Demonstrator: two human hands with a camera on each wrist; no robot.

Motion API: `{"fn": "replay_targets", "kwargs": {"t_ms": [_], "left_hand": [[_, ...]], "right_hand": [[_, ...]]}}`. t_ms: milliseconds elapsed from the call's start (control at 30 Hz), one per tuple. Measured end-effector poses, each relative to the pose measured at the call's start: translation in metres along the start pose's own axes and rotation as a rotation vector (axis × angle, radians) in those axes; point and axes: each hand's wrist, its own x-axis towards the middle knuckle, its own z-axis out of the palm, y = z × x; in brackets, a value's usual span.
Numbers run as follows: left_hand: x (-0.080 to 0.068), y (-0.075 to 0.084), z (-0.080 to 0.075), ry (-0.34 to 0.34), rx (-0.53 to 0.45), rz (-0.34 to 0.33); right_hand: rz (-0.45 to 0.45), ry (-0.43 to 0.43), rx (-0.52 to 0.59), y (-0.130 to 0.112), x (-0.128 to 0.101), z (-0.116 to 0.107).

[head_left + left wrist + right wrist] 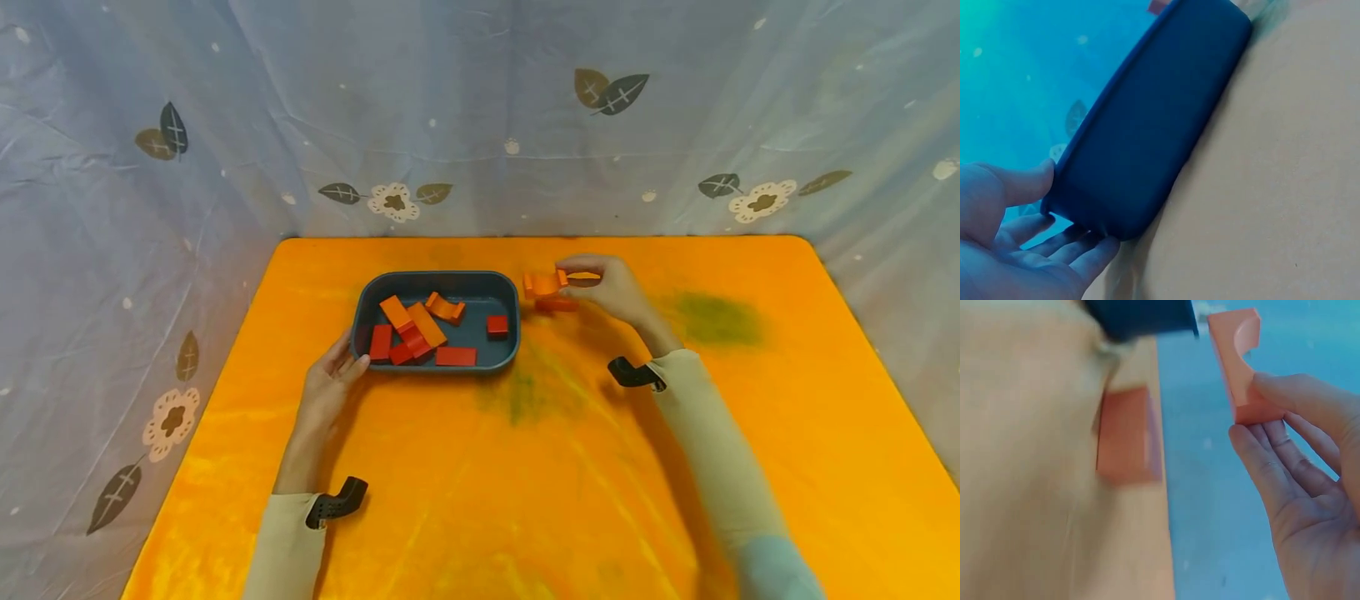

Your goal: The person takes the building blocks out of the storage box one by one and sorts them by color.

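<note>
The right hand (pixel 611 287) pinches an orange arch block (pixel 546 285) between thumb and fingers, holding it above the counter (pixel 525 500), just beyond the tray's (pixel 480 293) wall, between two and three o'clock. In the right wrist view the thumb presses near the curved notch, with fingertips against the block's end. A red block (pixel 557 306) rests on the counter beneath it, at the tray's three o'clock.

The left hand (pixel 333 379) grips the tray at its eight o'clock corner, thumb at the rim, fingers curled against the wall from outside.

Inside the tray, a red cube (pixel 497 326) sits alone at three o'clock. A flat red block (pixel 456 357) lies along the near wall at five, and another red block (pixel 380 342) lies between eight and nine. A second orange arch (pixel 446 308) is tilted toward one o'clock. A long orange block (pixel 428 325) slants near the centre, and a shorter orange block (pixel 395 312) lies toward ten. Between these, toward eight, are red pieces (pixel 412 340) whose number I cannot tell.

Past the counter's twelve o'clock edge hangs a patterned curtain (pixel 480 83).
</note>
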Motion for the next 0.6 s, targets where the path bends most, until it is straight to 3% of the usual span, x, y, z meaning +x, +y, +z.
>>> {"fn": "replay_targets", "kwargs": {"t_ms": [200,367,600], "left_hand": [[0.000,-0.001,-0.001,-0.001,-0.017,0.000],[0.000,0.000,-0.001,0.017,-0.031,-0.005],[0.001,-0.001,0.002,0.019,-0.053,0.017]], "right_hand": [[0.075,0.099,-0.009,0.017,-0.024,-0.030],[0.118,0.163,-0.025,0.029,-0.038,-0.040],[0.124,0.156,-0.103,0.051,-0.044,-0.043]]}}
